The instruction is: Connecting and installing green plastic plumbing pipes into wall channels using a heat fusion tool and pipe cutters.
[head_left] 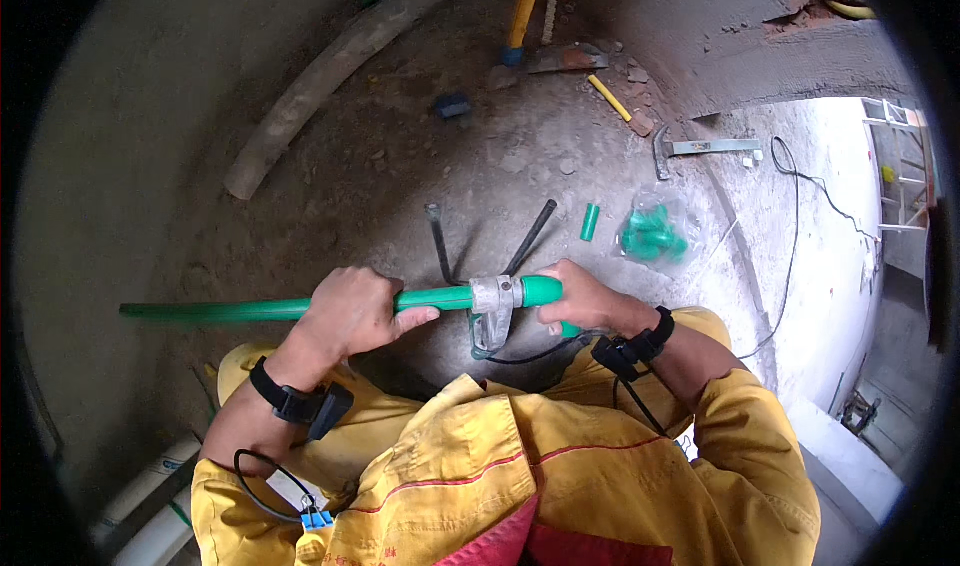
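My left hand point(355, 311) grips a long green pipe point(210, 311), which stretches out to the left. The pipe's right end meets a pale metal pipe-fusion tool point(492, 306), standing on black bent legs point(530, 236). On the tool's other side my right hand point(580, 296) is closed on a green elbow fitting point(540, 289) pressed against it. Just beyond lie a short green pipe piece point(590, 222) and a clear bag of green fittings point(650, 236).
A long grey tube point(320, 96) lies behind at the left. Yellow-handled tools point(610, 96), a dark blue object point(452, 105) and a hammer point(662, 156) are on the dusty floor ahead. A black cord point(795, 226) runs at the right, near a ladder point(900, 176).
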`<state>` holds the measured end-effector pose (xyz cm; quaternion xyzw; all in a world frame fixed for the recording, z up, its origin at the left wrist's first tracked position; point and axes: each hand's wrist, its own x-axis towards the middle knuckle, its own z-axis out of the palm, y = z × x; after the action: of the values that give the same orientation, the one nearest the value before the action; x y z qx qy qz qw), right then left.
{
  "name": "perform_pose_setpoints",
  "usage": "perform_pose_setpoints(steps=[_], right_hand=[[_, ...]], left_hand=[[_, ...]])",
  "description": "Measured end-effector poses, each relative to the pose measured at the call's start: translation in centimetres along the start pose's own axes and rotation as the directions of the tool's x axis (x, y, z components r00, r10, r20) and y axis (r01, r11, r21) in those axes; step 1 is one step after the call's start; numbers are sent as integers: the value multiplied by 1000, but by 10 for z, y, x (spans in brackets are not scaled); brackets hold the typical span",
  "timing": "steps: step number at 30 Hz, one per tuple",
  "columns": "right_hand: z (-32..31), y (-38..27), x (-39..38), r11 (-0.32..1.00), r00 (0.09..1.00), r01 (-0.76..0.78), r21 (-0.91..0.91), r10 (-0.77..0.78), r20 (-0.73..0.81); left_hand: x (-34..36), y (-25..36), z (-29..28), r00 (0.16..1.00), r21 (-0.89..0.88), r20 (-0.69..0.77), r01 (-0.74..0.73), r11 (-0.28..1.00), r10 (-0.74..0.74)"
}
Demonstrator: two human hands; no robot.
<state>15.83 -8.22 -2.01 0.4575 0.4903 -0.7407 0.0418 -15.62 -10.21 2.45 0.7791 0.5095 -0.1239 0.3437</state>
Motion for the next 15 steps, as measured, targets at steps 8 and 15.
perform_pose_setpoints(steps=[8,15], right_hand=[[2,4,4,962,992,-120,244,109,61],[4,0,4,997,996,-67,25,68,-64]], left_hand=[[1,-2,1,1000,12,-24,-15,1000,15],[6,-3,5,998,14,-55,-31,999,32]])
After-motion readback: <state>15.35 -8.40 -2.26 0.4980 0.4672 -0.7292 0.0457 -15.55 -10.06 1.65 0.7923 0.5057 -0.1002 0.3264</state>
